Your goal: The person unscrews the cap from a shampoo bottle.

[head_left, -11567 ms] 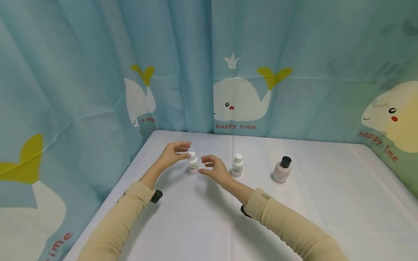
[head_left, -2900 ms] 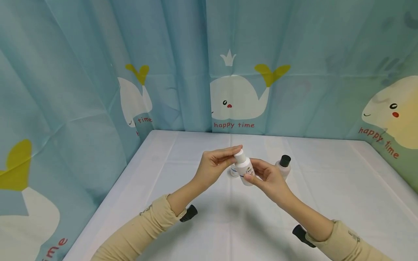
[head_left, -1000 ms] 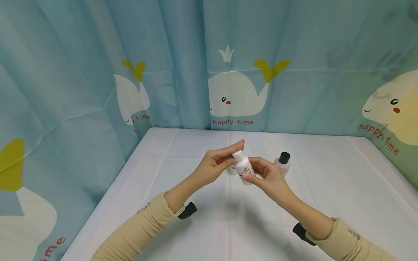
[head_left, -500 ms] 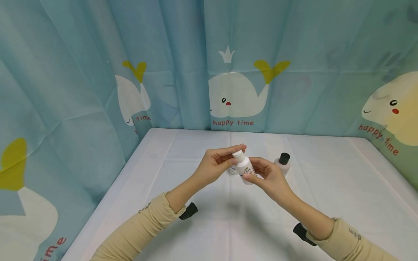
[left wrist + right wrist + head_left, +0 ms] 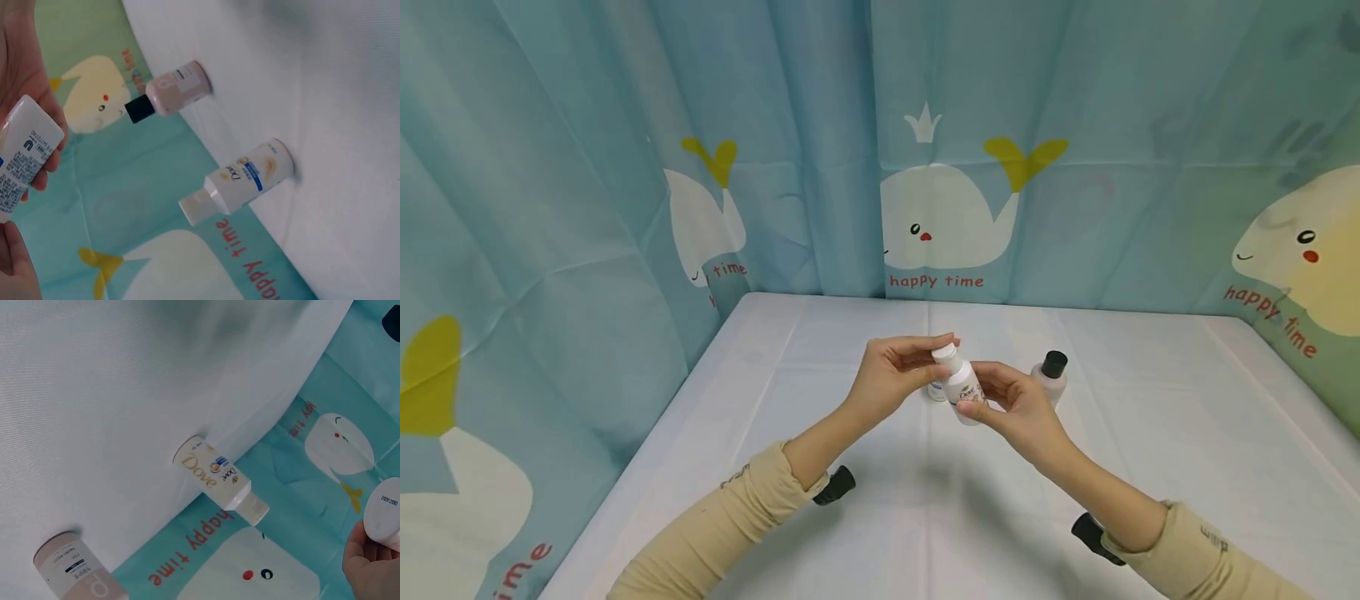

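A small white Dove bottle (image 5: 961, 383) is held tilted above the table in the head view, its cap end leaning up to the left. My right hand (image 5: 1024, 410) grips the body, thumb across the front. My left hand (image 5: 883, 377) pinches the white cap (image 5: 946, 356) between thumb and fingers. In the left wrist view the held bottle (image 5: 28, 147) shows its printed back. Its round base (image 5: 384, 509) faces the camera in the right wrist view. Behind it, a second white Dove bottle (image 5: 253, 175) stands capped on the table, mostly hidden in the head view.
A pink bottle with a black cap (image 5: 1051, 379) stands behind my right hand, partly covered by it. The white cloth-covered table (image 5: 1180, 433) ends at a blue curtain (image 5: 820, 167) with whale prints, at the back and left.
Earlier, the bottle stood at the table's left; it has been lifted and carried right in both hands. Within the last second, the left fingers shift and bend at the cap while the right hand stays put.
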`<state>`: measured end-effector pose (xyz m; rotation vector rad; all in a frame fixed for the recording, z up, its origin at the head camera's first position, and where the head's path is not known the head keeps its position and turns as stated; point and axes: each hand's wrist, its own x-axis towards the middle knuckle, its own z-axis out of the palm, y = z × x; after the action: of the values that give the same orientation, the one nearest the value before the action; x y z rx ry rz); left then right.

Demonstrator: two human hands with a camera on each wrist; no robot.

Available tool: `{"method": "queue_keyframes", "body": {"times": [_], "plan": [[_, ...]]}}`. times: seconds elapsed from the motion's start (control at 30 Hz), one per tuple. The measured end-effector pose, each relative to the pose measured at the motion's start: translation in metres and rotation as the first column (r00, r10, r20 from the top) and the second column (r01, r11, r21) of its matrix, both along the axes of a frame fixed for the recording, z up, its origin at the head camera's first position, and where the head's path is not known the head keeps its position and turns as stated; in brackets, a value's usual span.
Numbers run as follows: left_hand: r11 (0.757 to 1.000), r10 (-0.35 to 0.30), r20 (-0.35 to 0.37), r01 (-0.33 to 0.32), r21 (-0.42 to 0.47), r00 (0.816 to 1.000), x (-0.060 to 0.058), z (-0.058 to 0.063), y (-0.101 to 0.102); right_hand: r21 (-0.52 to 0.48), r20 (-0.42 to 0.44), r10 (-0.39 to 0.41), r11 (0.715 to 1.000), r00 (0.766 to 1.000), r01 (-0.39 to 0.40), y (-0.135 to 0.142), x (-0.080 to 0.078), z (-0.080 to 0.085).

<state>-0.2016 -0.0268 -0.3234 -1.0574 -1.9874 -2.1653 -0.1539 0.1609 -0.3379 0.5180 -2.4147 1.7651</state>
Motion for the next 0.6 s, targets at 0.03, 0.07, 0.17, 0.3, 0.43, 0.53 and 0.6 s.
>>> {"method": "queue_keyframes", "body": {"times": [0.03, 0.07, 0.17, 0.3, 0.43, 0.53, 0.6], "plan": [[1.0, 0.009, -0.004, -0.009, 0.012, 1.0, -0.0003, -0.0002, 0.0, -0.005, -0.002, 0.003, 1.0, 1.0, -0.003, -0.0005, -0.0002, 0.0001], [1.0, 0.018, -0.009, -0.018, 0.024, 1.0, -0.0005, -0.0004, -0.0001, -0.012, -0.003, 0.008, 1.0, 1.0, -0.008, -0.001, -0.0005, 0.0002], [0.998, 0.041, -0.027, -0.039, 0.048, 0.999, -0.0008, -0.0017, 0.0003, -0.025, -0.002, 0.02, 0.999, 1.0, -0.02, -0.0023, -0.001, 0.0004], [0.998, 0.05, -0.043, -0.048, 0.046, 0.998, -0.0004, -0.0029, 0.0023, -0.022, 0.005, 0.015, 1.0, 1.0, -0.014, -0.0021, 0.0, 0.0003], [0.997, 0.062, -0.05, -0.06, 0.039, 0.997, -0.0002, -0.0024, 0.0048, -0.02, 0.006, 0.007, 1.0, 1.0, -0.007, -0.0008, 0.0003, 0.0005], [0.996, 0.075, -0.053, -0.073, 0.041, 0.996, -0.0004, -0.0024, 0.0069, -0.024, 0.008, 0.003, 1.0, 1.0, -0.003, -0.0004, 0.0003, 0.0009], [0.995, 0.089, -0.048, -0.087, 0.042, 0.995, -0.0001, -0.0022, 0.0083, -0.03, 0.01, 0.003, 1.0, 1.0, -0.002, -0.0004, 0.0006, 0.0009]]}}
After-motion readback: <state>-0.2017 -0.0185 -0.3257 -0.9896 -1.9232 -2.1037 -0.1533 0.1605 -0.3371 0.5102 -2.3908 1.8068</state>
